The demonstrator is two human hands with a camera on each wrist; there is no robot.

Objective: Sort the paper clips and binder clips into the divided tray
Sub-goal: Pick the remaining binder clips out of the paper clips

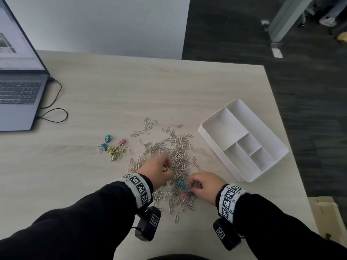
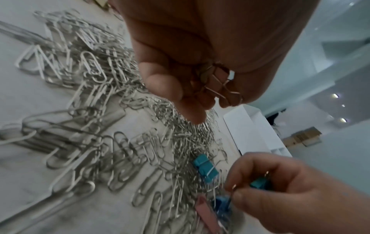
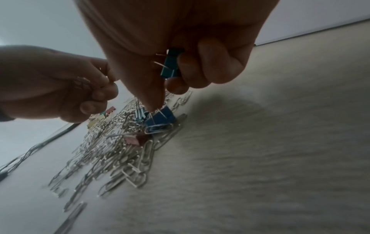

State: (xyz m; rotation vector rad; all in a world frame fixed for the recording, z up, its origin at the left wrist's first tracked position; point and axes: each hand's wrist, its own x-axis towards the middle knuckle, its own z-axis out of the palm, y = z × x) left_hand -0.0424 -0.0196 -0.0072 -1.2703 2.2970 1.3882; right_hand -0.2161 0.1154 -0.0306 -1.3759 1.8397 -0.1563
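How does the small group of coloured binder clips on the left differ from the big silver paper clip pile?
The group of coloured binder clips is small, in blue, pink and yellow; the silver paper clip pile is large, wide and one colour. The binder clips lie untouched; both hands work in the pile. Both lie on the table, outside the white divided tray.

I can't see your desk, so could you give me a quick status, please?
Left hand grips binder clips. Right hand holds teal binder clip. Divided tray empty. Paper clip pile unsorted.
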